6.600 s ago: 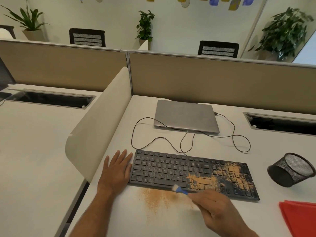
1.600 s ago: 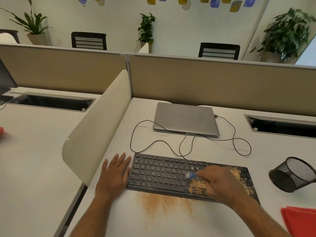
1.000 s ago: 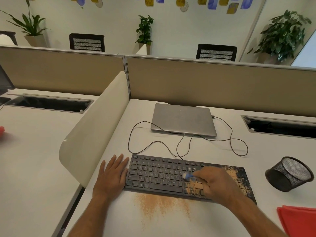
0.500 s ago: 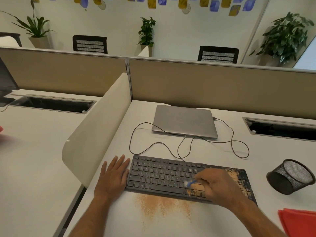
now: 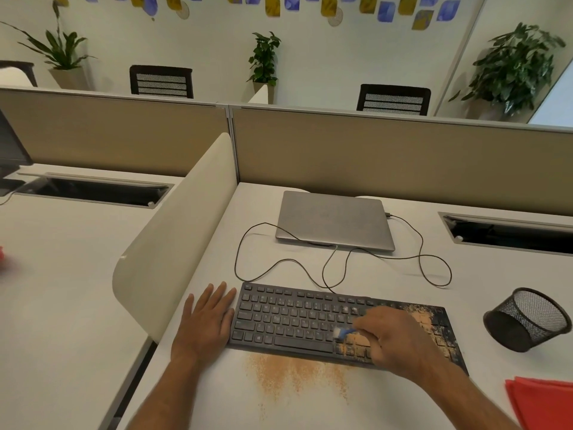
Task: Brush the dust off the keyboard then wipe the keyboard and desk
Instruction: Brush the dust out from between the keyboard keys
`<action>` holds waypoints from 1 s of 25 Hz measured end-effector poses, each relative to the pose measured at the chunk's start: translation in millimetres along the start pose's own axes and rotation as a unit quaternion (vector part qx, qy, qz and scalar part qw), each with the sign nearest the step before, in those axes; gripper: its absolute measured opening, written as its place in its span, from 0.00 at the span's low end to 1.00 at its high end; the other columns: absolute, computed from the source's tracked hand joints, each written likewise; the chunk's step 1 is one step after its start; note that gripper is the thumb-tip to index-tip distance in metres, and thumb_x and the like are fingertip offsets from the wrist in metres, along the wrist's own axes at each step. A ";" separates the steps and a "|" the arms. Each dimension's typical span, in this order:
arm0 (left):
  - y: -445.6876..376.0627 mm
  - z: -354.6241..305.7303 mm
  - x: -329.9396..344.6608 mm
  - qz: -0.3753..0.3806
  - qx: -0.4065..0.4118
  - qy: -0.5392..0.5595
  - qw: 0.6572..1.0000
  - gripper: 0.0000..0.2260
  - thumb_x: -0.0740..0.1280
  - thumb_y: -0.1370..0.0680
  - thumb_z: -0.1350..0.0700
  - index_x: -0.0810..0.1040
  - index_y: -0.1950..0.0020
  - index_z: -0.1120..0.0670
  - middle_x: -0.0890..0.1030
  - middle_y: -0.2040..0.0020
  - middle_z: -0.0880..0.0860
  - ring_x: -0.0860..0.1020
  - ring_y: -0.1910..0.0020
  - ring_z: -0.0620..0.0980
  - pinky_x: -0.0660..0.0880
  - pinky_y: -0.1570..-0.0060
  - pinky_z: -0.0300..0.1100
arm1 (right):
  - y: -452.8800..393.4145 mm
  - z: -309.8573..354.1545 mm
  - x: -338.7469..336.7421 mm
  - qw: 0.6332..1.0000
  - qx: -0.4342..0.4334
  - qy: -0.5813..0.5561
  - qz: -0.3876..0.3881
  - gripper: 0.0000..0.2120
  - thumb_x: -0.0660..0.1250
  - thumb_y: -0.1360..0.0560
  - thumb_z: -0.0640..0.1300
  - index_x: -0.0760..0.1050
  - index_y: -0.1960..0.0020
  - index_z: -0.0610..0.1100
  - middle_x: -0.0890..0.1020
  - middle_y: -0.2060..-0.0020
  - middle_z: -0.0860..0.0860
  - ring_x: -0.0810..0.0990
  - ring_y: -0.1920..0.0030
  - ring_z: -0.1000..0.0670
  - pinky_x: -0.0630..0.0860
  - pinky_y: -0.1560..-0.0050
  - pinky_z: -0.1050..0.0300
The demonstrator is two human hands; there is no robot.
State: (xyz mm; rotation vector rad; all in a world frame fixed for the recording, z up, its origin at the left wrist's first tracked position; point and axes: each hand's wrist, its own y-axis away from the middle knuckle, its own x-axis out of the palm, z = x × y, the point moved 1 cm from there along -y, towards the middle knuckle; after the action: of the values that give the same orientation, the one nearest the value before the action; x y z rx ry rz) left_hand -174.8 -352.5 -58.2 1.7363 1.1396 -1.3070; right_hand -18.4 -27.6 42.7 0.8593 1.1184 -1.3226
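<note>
A black keyboard (image 5: pixel 294 321) lies on the white desk (image 5: pixel 387 274). Orange-brown dust (image 5: pixel 421 318) covers its right part, and more dust (image 5: pixel 294 372) is spread on the desk just in front of it. My right hand (image 5: pixel 393 339) is over the keyboard's right half and grips a small blue brush (image 5: pixel 342 333), whose white bristles touch the keys near the lower middle. My left hand (image 5: pixel 206 321) rests flat on the desk, fingers straight, against the keyboard's left edge. A red cloth (image 5: pixel 542 401) lies at the desk's lower right.
A closed grey laptop (image 5: pixel 335 220) sits behind the keyboard, and a thin black cable (image 5: pixel 431 268) loops between them. A black mesh cup (image 5: pixel 527 318) lies tipped on its side at right. A cream divider panel (image 5: pixel 179 240) stands left of my left hand.
My right hand has drawn the brush down the keys toward the front edge over the last second. My left hand has stayed beside the keyboard. The dust pile on the desk looks much the same.
</note>
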 end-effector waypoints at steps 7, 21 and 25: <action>-0.5 1.0 0.2 0.002 0.001 -0.006 1.000 0.33 0.32 0.24 0.38 0.52 0.19 0.40 0.48 0.19 0.39 0.41 0.21 0.40 0.36 0.22 0.49 | 5.2 -2.1 -0.5 1.000 -0.017 -0.007 -0.022 0.10 0.68 0.33 0.42 0.81 0.54 0.53 0.79 0.68 0.59 0.73 0.68 0.57 0.72 0.73 0.64; -0.9 2.2 0.8 -0.002 0.000 -0.002 1.000 0.32 0.34 0.23 0.38 0.53 0.19 0.40 0.50 0.19 0.39 0.42 0.21 0.40 0.36 0.22 0.48 | 5.3 -2.7 -1.5 0.999 -0.003 -0.014 -0.032 0.10 0.68 0.34 0.42 0.81 0.55 0.53 0.78 0.69 0.60 0.72 0.68 0.58 0.72 0.73 0.63; -0.7 2.6 1.1 -0.002 -0.002 -0.004 1.000 0.32 0.34 0.23 0.38 0.53 0.19 0.39 0.50 0.19 0.39 0.42 0.21 0.40 0.35 0.22 0.48 | 6.7 -5.2 2.5 1.000 0.002 -0.007 -0.025 0.06 0.68 0.33 0.41 0.80 0.60 0.52 0.76 0.71 0.59 0.71 0.70 0.56 0.69 0.75 0.62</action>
State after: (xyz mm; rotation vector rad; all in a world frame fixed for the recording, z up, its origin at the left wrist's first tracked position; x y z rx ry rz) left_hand -176.3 -354.4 -60.0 1.7257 1.1393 -1.3127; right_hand -12.6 -22.7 38.0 0.8270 1.1334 -1.3710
